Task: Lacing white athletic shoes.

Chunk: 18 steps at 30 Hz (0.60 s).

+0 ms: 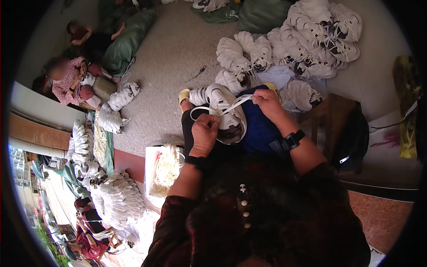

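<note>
A white sneaker (223, 101) with a dark lining lies on my lap, over dark trousers and a blue cloth (257, 129). Its heel points toward me. My right hand (267, 104) pinches the white shoelace (240, 102) and pulls it taut, up and right of the sneaker. At the sneaker's left side, my left hand (205, 132) is closed with fingers pressed together, and a loop of lace curves out beside it. That loop runs into its fingers, so it grips the lace too. The fingertips are partly hidden.
A white box (154, 173) of loose laces stands at my left. Piles of white sneakers (307, 40) lie ahead right, more (116, 198) at lower left. A dark stool-like block (331, 122) is at my right. People sit at far left, one (69, 84) handling a shoe.
</note>
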Each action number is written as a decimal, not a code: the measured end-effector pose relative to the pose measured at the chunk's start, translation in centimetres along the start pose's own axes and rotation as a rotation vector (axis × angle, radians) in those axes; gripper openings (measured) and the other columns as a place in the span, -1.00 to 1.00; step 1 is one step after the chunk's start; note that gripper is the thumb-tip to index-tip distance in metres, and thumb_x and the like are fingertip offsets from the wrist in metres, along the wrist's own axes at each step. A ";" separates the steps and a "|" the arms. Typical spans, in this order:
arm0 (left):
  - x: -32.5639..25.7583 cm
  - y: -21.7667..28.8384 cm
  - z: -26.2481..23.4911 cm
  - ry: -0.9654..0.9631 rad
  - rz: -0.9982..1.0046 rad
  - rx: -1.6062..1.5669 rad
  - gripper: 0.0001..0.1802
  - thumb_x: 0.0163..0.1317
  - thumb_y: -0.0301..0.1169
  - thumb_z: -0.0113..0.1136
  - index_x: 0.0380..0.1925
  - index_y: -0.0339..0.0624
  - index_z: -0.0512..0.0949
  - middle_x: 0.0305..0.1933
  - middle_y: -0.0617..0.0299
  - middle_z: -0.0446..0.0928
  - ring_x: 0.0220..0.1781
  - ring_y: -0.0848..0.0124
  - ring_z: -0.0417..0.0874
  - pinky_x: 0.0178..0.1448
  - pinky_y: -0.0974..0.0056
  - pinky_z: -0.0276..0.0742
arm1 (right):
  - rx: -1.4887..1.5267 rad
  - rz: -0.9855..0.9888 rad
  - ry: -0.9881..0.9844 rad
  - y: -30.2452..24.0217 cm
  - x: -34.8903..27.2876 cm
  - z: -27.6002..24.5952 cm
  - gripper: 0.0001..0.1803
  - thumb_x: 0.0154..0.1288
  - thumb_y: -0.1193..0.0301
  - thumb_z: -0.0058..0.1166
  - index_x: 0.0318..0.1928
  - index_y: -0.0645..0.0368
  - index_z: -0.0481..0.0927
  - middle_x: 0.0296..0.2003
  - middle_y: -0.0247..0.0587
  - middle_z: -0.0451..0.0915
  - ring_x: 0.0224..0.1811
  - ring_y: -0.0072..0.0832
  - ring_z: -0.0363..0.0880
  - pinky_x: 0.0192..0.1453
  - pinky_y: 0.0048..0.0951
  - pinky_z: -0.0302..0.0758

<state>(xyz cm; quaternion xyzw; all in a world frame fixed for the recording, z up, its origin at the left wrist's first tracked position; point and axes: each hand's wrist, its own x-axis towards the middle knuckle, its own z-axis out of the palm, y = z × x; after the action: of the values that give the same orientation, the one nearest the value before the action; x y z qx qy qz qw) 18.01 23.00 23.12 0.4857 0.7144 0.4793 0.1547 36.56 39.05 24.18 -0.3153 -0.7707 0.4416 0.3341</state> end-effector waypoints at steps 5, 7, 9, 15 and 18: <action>0.6 2.1 0.7 -0.049 0.292 0.221 -0.93 -0.11 -0.45 0.26 -0.58 -0.16 0.57 -0.54 0.14 0.48 -0.40 0.15 0.53 -0.30 0.20 0.44 | 0.369 0.138 -0.038 -0.7 -0.5 1.7 -0.81 0.21 0.49 -0.03 -0.53 0.30 0.48 -0.65 -0.40 0.43 -0.62 -0.70 0.30 -0.55 -0.62 0.27; 0.7 2.1 0.9 -0.057 0.329 0.291 -0.93 -0.12 -0.45 0.26 -0.57 -0.16 0.57 -0.55 0.15 0.47 -0.41 0.17 0.53 -0.29 0.21 0.44 | 0.373 0.124 -0.028 -0.8 -0.5 1.9 -0.81 0.21 0.49 -0.03 -0.53 0.29 0.48 -0.65 -0.40 0.42 -0.63 -0.71 0.30 -0.55 -0.62 0.27; 0.9 2.0 1.3 -0.046 0.366 0.324 -0.92 -0.13 -0.43 0.26 -0.58 -0.15 0.57 -0.55 0.16 0.47 -0.41 0.18 0.52 -0.29 0.19 0.44 | 0.374 0.111 -0.027 -0.5 -0.7 1.7 -0.81 0.21 0.48 -0.03 -0.53 0.29 0.48 -0.66 -0.41 0.42 -0.63 -0.71 0.29 -0.55 -0.62 0.27; 1.9 2.6 3.3 -0.007 0.472 0.518 -0.89 -0.17 -0.37 0.24 -0.64 -0.13 0.54 -0.57 0.19 0.46 -0.44 0.18 0.50 -0.32 0.13 0.39 | 0.379 0.143 -0.031 -0.8 -1.2 1.5 -0.82 0.21 0.49 -0.02 -0.53 0.28 0.49 -0.63 -0.43 0.42 -0.61 -0.72 0.31 -0.53 -0.62 0.28; 2.4 1.5 4.3 0.026 0.426 0.538 -0.91 -0.19 -0.37 0.20 -0.68 -0.12 0.52 -0.58 0.19 0.46 -0.44 0.18 0.51 -0.34 0.11 0.36 | 0.349 0.111 -0.070 -1.5 -1.3 1.8 -0.82 0.22 0.49 -0.02 -0.51 0.28 0.50 -0.62 -0.43 0.43 -0.58 -0.71 0.31 -0.49 -0.64 0.30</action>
<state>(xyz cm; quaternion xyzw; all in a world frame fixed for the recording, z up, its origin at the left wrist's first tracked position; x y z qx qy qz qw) 20.63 27.46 22.89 0.6411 0.6998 0.3016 -0.0915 35.57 36.61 24.47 -0.2790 -0.6752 0.5969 0.3317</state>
